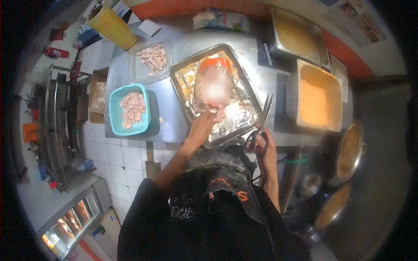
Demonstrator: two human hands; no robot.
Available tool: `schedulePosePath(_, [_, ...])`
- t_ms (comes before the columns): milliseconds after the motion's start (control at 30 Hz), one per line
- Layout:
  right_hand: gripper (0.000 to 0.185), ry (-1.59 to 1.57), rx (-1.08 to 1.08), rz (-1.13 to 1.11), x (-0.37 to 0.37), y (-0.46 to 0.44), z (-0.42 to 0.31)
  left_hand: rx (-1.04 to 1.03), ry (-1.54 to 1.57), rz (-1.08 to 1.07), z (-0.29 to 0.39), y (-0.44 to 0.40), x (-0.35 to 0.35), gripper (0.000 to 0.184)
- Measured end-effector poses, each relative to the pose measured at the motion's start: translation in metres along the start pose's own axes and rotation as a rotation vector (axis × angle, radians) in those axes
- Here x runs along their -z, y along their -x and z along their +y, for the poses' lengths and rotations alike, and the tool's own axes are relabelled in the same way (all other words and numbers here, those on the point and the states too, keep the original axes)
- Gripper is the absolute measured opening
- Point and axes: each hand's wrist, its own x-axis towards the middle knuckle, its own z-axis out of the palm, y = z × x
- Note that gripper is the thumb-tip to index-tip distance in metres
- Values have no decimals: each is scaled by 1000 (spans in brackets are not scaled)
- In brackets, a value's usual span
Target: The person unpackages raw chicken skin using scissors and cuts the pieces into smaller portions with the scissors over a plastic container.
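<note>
My left hand (203,127) pinches a piece of pale meat (219,114) at the near side of a foil-lined metal tray (246,82). Just beyond it in the tray lies a clear container (214,85) with an orange rim, pinkish contents showing inside. My right hand (266,145) holds black scissors (264,117) by the handles, blades pointing away from me, beside the tray's right edge. Left of the tray, a turquoise tub (147,108) and a clear plastic container (169,54) both hold cut meat.
A yellow cylinder (112,27) stands at the back left. Metal pans, one with orange contents (320,98), line the right side. Large round pots (350,150) are at the far right. A plastic packet (222,20) lies at the back.
</note>
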Motion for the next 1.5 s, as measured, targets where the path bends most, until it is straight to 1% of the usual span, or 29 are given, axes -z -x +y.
schedulePosePath(33, [51,-33,-11,-33,-1,-1,-3,30,-23,-28,0,0,-4,23])
schedulePosePath(67, [52,-65,-22,-69,-2,-1,-4,10,67,34,0,4,-7,22])
schedulePosePath(100, [53,-99,-34,-108,-3,-3,-6,-8,155,98,12,6,10,21])
schedulePosePath(133, [54,-56,-39,-132,-1,-6,-8,-27,238,161,22,7,26,20])
schedulePosePath(233, [55,58,-15,-208,-2,-13,-12,76,510,243,47,6,59,19])
schedulePosePath(333, [55,142,-33,-277,3,-19,-13,100,479,170,66,-5,97,20])
schedulePosePath(433, [57,117,-75,-349,9,-27,-15,92,181,173,52,-17,97,30])
schedulePosePath(467, [57,164,-54,-354,9,-30,-15,129,185,188,48,-19,94,31])
schedulePosePath(567, [59,244,1,-360,9,-33,-12,149,548,370,55,-19,88,24])
schedulePosePath(633, [61,236,25,-385,3,-38,-13,324,868,229,49,-11,88,23])
schedulePosePath(667, [62,261,82,-382,-3,-40,-13,409,1028,153,44,-7,88,23])
schedulePosePath(733, [63,310,198,-371,-21,-44,-14,399,1097,143,35,0,80,21])
schedulePosePath(767, [63,305,189,-332,-31,-44,-15,396,1133,135,32,5,76,20])
schedulePosePath(833, [65,294,167,-255,-52,-47,-19,430,1533,225,49,7,76,24])
schedulePosePath(867, [64,268,197,-273,-59,-51,-16,441,1734,274,54,6,78,27])
schedulePosePath(967, [61,225,146,-232,-71,-55,-6,360,1864,259,49,8,89,27])
schedulePosePath(1067, [52,155,118,-272,-84,-61,-1,385,1535,275,42,12,107,34])
schedulePosePath(1167, [48,158,132,-270,-113,-53,-1,286,1647,234,19,20,136,43])
schedulePosePath(1233, [48,147,169,-277,-151,-41,-9,254,1656,232,-3,28,150,42])
schedulePosePath(1300, [49,278,191,-358,-176,-43,5,232,1669,210,-25,37,168,42])
schedulePosePath(1367, [52,362,97,-386,-209,-42,9,211,1685,168,-46,44,194,43])
schedulePosePath(1400, [52,307,82,-389,-225,-41,10,206,1685,163,-58,50,204,47])
schedulePosePath(1467, [53,193,45,-396,-258,-42,14,225,1643,189,-93,66,226,47])
schedulePosePath(1500, [53,211,99,-394,-269,-43,16,236,1622,199,-107,73,236,47])
